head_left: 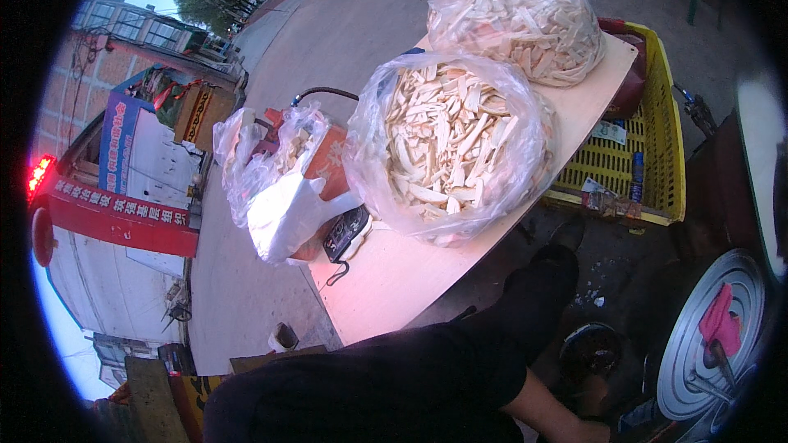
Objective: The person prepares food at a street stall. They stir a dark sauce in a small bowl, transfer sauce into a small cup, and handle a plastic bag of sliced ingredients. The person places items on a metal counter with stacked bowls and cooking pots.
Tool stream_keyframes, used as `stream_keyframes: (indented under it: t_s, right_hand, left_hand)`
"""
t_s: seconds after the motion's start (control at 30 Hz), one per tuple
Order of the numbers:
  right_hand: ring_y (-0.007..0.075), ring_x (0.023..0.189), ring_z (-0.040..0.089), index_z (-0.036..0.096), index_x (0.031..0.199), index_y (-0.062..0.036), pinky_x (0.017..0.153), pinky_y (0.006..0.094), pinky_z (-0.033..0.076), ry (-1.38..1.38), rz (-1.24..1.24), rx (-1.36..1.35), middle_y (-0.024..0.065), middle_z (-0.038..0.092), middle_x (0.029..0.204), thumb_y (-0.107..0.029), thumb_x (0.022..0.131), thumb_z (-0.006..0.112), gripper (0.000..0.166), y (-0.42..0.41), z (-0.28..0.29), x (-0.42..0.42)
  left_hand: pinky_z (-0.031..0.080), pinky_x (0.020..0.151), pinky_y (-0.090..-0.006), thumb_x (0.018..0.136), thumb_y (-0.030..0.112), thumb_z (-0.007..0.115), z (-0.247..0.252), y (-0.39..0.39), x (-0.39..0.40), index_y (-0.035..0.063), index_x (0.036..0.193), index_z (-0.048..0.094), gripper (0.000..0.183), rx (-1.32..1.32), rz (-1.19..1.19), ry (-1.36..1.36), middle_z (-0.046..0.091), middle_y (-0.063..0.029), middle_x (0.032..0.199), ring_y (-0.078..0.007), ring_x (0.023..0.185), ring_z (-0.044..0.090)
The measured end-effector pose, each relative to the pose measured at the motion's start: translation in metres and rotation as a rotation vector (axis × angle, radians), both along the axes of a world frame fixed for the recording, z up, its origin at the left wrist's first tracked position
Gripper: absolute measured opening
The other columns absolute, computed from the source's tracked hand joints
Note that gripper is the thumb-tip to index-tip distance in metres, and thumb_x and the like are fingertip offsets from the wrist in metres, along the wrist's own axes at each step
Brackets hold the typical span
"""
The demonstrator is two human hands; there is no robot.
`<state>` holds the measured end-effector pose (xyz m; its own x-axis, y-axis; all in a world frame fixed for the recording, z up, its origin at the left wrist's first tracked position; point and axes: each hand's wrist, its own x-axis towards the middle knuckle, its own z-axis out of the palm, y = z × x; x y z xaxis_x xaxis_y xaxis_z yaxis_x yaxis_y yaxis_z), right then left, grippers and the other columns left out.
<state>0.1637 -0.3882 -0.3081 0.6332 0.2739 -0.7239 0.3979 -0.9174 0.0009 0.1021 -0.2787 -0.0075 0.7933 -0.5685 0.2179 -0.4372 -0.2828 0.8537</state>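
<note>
At the bottom edge, right of centre, a bare forearm comes out of a black sleeve and leads to my right hand [588, 431]. This hand is dark and partly cut off, so what its fingers do is unclear. Close above it on the ground stands a dark round pot [590, 347]. My left hand is out of view. Before me, a pale wooden board [375, 286] bears an open clear plastic bag [375, 135] full of pale cut strips [446, 135]. Behind it sits a second, closed bag of similar strips [523, 18].
On the board's left are a red box [329, 157] with plastic bags [280, 209] and a black handheld device [346, 232]. A yellow crate [668, 135] holding banknotes [609, 131] stands right. A metal lid [683, 344] with a pink cloth [719, 314] lies lower right.
</note>
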Motion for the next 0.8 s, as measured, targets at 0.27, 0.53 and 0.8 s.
stream_keyframes:
  t_s: [0.27,0.53,0.8]
  right_hand:
    - [0.0361,0.094,0.071,0.075,0.096,-0.0072,0.082,0.0458,0.057,0.064,-0.023,0.091,0.0173,0.073,0.101,-0.026,0.087,0.063,0.025,0.008,0.0,-0.037]
    - [0.0363,0.094,0.071,0.076,0.097,-0.0076,0.082,0.0459,0.057,-0.036,-0.193,0.187,0.0167,0.073,0.101,-0.024,0.087,0.062,0.024,0.023,0.031,0.012]
    - [0.0332,0.096,0.072,0.077,0.098,-0.0098,0.08,0.0449,0.058,0.1,0.135,-0.021,0.0149,0.074,0.103,-0.017,0.086,0.058,0.023,0.043,0.02,0.005]
  left_hand:
    - [0.049,0.062,-0.053,0.096,0.033,0.048,0.025,0.017,0.0,0.0081,0.097,0.057,0.027,0.068,-0.092,0.111,0.068,-0.0161,0.074,-0.0381,0.074,0.067]
    - [0.055,0.059,-0.0374,0.099,0.021,0.052,0.021,0.043,0.025,-0.0025,0.124,0.053,0.034,-0.108,-0.213,0.208,0.067,-0.0136,0.075,-0.0281,0.07,0.069]
    - [0.052,0.057,-0.0411,0.086,0.015,0.059,0.019,0.046,0.026,-0.0051,0.124,0.055,0.042,-0.027,0.01,0.018,0.066,-0.0119,0.069,-0.0294,0.065,0.067]
